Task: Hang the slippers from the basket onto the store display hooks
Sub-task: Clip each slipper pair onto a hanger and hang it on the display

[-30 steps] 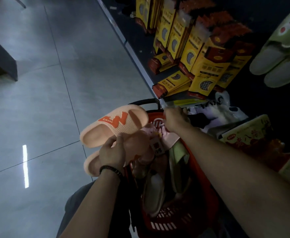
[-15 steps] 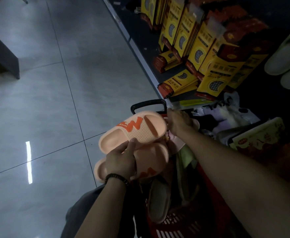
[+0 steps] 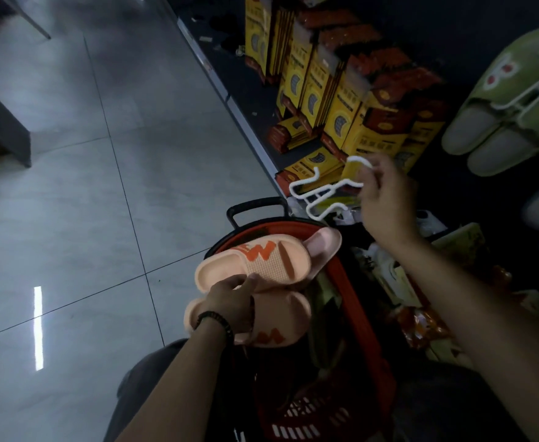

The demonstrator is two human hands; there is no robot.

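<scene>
Head view showed the left hand (image 3: 229, 303) clamped on two peach slippers (image 3: 255, 266) over the red basket (image 3: 370, 346) rim; the right hand (image 3: 386, 202) pinched a white hanger (image 3: 317, 194) above, with open floor (image 3: 102, 186) leftward.

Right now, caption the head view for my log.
Left hand holds peach slippers over red basket; right hand lifts white hanger.

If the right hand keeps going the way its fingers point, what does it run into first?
Probably the yellow boxes on the low shelf: the right hand, pinching the white hanger, points up and left toward them. Depth is unclear, so the gap can't be judged.
</scene>
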